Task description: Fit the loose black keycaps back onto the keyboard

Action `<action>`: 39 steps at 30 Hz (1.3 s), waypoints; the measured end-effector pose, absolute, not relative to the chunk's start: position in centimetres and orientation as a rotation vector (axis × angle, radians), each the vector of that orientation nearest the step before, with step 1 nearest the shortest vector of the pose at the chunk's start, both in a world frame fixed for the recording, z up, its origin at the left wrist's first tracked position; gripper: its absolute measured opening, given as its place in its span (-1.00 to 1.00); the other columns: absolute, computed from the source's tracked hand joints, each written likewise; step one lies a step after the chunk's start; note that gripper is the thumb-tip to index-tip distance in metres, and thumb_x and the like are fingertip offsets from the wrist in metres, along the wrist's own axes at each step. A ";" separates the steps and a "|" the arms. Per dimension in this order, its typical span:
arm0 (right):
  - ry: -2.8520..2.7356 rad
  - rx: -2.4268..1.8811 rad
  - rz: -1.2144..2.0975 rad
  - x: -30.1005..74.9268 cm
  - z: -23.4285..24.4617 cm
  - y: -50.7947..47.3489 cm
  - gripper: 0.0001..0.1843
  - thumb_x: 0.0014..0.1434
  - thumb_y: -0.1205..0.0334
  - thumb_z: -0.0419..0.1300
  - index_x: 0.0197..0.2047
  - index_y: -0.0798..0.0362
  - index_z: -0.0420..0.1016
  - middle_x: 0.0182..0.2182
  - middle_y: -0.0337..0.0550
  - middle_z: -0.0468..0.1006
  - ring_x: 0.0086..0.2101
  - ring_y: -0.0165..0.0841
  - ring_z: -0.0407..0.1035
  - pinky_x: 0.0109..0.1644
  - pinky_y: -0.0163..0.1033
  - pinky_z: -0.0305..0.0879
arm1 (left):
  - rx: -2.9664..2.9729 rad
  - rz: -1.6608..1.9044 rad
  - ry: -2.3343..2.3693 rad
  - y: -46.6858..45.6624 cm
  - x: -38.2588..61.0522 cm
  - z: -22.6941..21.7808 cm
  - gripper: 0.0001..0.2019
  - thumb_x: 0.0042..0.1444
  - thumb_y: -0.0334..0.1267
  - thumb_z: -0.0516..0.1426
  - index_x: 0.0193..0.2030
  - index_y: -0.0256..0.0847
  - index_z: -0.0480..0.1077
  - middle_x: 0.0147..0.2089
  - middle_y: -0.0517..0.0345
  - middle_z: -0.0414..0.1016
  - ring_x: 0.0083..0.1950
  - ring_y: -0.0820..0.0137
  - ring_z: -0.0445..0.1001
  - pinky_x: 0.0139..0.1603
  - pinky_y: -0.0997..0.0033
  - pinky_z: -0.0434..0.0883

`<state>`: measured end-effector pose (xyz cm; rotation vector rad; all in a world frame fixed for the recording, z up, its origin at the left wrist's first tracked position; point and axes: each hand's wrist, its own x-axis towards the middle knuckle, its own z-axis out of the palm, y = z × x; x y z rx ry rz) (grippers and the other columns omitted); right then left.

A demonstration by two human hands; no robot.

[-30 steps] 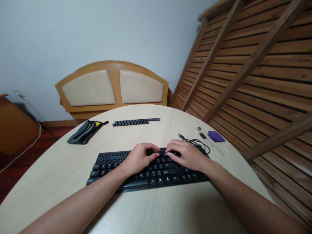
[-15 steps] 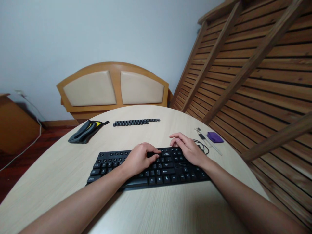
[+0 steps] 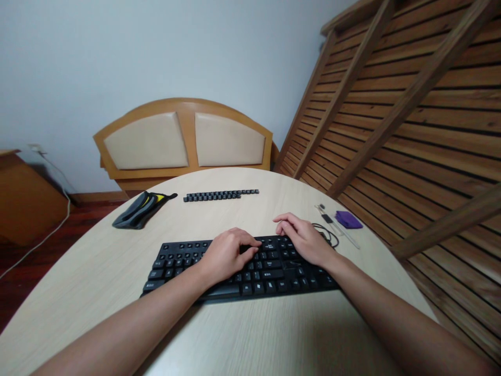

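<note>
– Black keyboard: where does it lie?
– Flat on a round table of pale wood grain, close to the near edge. Its long side runs left to right in front of the person.
– And the hands?
– The left hand rests on the middle of the keyboard. Its fingers are curled down, with thumb and forefinger drawn close over the keys. I cannot tell whether they pinch a key. The right hand lies over the keyboard's far right part, fingers loose and slightly spread, tips at its far edge, holding nothing. Both bare forearms come in over the near edge.
– What else is on the table?
– Just beyond the right hand lies a coiled black cable. Nearer the right edge there is a small purple object with a thin tool beside it, both too small to make out. Toward the far edge, well apart from the keyboard, sits a straight row of loose black keycaps. At the far left edge lies a grey and black pouch with a yellow patch.
– And past the table?
– A wooden headboard with two cream padded panels stands against a pale blue wall. A slatted wooden frame leans on the right.
</note>
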<state>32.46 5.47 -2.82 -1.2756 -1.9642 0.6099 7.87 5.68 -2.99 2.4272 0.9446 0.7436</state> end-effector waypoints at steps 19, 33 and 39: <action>-2.372 -0.939 0.284 30.1 -2.4 3.8 -0.91 0.30 0.28 0.22 -0.15 -0.01 0.56 -0.17 -0.18 0.66 -0.13 -0.28 0.50 0.02 -0.12 0.37 | 2.299 0.712 1.073 5.7 7.9 -3.0 -0.89 0.16 -0.32 0.25 -0.17 -0.13 0.58 -0.14 0.15 0.64 -0.07 0.25 0.55 -0.02 0.26 0.42; -2.239 -1.072 0.347 28.4 -2.7 2.8 -0.89 0.17 0.44 0.27 -0.29 0.03 0.56 -0.24 -0.17 0.67 -0.19 -0.29 0.53 -0.04 -0.18 0.41 | 2.278 0.713 1.028 6.1 7.8 -3.0 -0.93 0.15 -0.35 0.27 -0.25 -0.14 0.61 -0.20 0.13 0.65 -0.11 0.26 0.57 -0.02 0.29 0.44; -2.253 -1.099 0.270 28.3 -2.9 2.7 -0.88 0.22 0.41 0.23 -0.30 0.03 0.55 -0.24 -0.13 0.66 -0.19 -0.25 0.53 -0.06 -0.13 0.44 | 2.325 0.724 1.018 5.8 7.9 -2.7 -0.92 0.14 -0.37 0.26 -0.25 -0.18 0.61 -0.19 0.09 0.66 -0.14 0.25 0.59 -0.04 0.28 0.47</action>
